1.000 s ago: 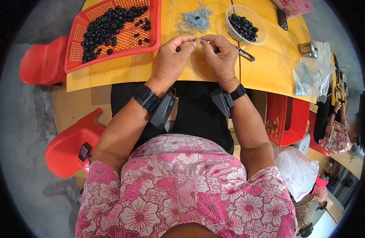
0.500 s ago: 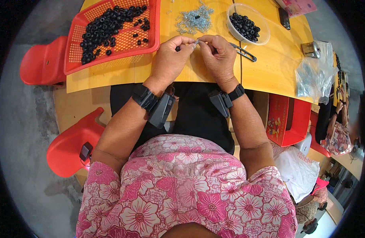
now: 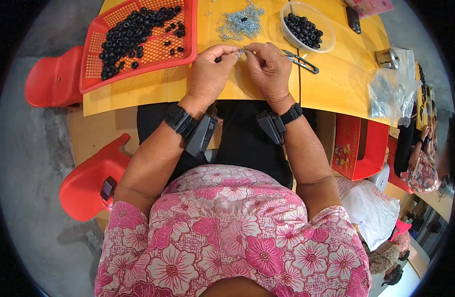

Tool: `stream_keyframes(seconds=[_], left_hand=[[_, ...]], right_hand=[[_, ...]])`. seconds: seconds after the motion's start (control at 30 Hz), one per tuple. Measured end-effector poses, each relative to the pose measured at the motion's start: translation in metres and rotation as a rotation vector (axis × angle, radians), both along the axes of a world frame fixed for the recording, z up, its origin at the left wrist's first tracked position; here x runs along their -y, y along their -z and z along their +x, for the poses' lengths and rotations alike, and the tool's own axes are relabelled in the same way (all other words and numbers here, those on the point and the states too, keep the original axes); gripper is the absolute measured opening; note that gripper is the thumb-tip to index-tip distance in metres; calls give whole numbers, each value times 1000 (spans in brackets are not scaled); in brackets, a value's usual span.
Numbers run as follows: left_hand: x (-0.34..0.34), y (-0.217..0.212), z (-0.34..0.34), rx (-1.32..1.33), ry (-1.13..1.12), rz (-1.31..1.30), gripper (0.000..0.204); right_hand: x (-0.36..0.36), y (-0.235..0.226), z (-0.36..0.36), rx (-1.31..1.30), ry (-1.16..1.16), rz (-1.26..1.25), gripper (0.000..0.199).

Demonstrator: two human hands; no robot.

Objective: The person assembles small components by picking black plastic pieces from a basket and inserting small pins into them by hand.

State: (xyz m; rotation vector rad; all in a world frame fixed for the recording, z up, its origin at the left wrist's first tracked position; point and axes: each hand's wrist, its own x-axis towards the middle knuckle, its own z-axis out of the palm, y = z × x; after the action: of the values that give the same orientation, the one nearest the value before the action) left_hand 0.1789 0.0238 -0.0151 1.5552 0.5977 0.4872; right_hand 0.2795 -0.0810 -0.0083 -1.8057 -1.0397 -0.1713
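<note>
My left hand and my right hand meet fingertip to fingertip above the yellow table. Between them, both pinch a tiny clear, shiny piece, too small to make out fully. A small black part shows in the curl of my left fingers. Just beyond my hands lies a loose heap of small clear pieces with one dark part on it. Beside my right hand rest black thread snips.
A red mesh basket of small black ring-shaped parts stands at the left. Back right sits a round clear tub of black parts. Farther right are a phone, a metal cup and a plastic bag. Another person sits at far right.
Both hands stay joined at the fingertips around the tiny piece; my right fingers have shifted slightly left and closer in. The whole view has moved a little.
</note>
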Motion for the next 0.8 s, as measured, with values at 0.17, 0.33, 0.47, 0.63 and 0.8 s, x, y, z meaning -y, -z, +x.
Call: stream_keyframes(seconds=[0.17,0.33,0.47,0.63,0.8], left_hand=[[2,-3,-1,12,-14,-45,16],[-2,-3,0,14,6,-150,17],[-5,-4,0,-5,10,-267,21],[-5,-4,1,28,-4,-322,20],[-2,-6,3,88,-15,-323,20]], right_hand=[[-1,2,-1,-17,1,40,9],[-2,2,0,-4,-16,89,11],[1,1,1,-66,-28,36,12],[4,2,1,-241,-19,10,11],[2,1,2,-253,-97,50,9]])
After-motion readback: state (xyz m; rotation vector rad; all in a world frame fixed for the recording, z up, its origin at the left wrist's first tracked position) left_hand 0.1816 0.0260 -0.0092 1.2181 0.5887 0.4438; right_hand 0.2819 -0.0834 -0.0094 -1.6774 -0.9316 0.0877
